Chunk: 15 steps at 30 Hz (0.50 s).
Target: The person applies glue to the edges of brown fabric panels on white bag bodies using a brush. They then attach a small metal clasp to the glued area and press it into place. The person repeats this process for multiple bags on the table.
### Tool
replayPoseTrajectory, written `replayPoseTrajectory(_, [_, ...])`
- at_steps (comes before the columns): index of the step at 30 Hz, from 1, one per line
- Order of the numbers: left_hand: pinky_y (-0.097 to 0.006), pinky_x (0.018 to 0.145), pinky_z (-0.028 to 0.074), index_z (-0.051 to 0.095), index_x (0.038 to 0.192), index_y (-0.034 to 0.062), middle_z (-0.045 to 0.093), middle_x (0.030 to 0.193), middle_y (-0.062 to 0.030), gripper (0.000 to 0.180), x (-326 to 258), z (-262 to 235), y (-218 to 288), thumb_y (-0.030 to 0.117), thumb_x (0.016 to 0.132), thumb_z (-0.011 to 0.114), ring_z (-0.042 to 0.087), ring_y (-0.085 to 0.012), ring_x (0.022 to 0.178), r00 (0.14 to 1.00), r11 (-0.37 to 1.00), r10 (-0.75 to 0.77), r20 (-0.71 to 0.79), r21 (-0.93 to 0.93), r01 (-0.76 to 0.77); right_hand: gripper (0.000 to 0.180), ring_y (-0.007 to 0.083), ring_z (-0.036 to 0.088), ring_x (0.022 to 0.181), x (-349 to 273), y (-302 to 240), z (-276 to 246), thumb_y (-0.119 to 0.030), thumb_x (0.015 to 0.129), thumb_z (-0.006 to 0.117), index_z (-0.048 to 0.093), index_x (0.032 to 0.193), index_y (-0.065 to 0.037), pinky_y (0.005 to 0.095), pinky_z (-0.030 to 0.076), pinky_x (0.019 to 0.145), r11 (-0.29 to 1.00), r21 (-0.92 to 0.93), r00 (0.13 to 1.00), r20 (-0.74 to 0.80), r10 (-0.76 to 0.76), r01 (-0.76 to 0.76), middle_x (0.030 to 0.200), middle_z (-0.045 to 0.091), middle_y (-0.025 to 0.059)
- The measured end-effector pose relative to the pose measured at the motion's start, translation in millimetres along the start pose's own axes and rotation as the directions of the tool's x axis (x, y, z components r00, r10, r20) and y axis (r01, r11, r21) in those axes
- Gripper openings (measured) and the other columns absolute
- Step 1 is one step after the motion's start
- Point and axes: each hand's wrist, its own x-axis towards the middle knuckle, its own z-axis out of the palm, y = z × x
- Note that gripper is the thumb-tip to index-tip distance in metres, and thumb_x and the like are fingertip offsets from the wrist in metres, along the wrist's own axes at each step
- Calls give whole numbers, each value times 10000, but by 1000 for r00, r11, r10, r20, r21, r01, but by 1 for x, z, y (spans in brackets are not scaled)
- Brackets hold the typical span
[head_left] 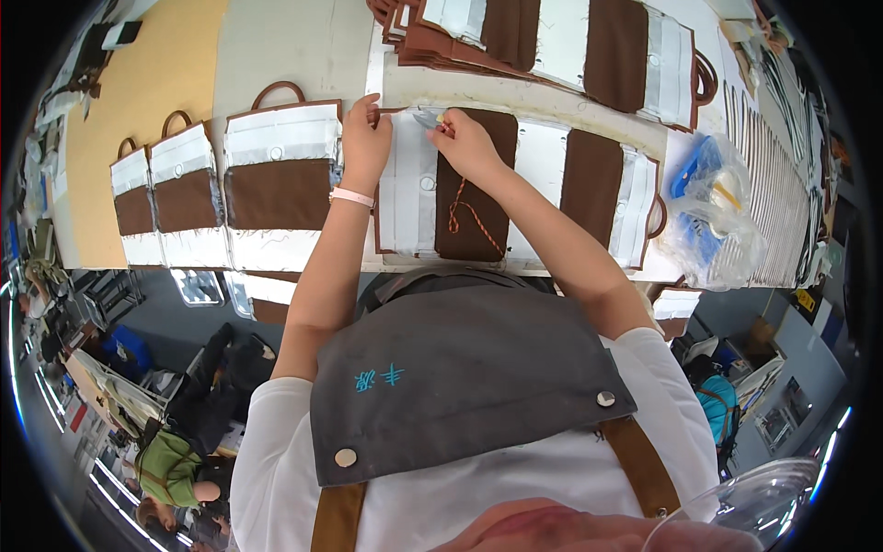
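A flat bag panel [400, 202] lies opened out in front of me, with brown sections, white lining strips and a reddish-brown edge. My left hand [366, 143] is at its far left corner, fingers loosely bent and apart, the thumb close to the edge. Over the pale strip near the far edge, my right hand [466, 147] grips small silver thread snips [427, 120], blades pointing left. An orange and dark twisted cord [474, 219] trails below that hand across the brown fabric. Whether a thread lies between the blades is too small to tell.
Similar bag panels with handles [280, 189] lie in a row to the left. A stack of brown and white panels [561, 41] stands at the far side. On the right sit a clear plastic bag with blue items [713, 198] and striped strips [782, 193]. Other people work behind me.
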Motion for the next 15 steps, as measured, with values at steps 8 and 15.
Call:
replayPoseTrajectory(8, [-258,726,461,592,1071,18,610,997,-57,214,-27,-2,28,78,866,575,550,-133,803,986,898,-68,149,-422,126,184,104,537,665,-21,-8,-5,-159,890,571,544,956,11,242,443,606,968,249,999,47,6,-17,777,579,46])
replayPoseTrajectory(15, [-247,710,475,620,974,32,625,929,-24,134,-60,5,43,136,909,564,545,-88,746,794,489,-132,594,-657,573,157,87,540,631,-64,-31,-25,-128,927,509,519,1020,-2,231,453,583,902,391,982,123,146,-183,789,586,42])
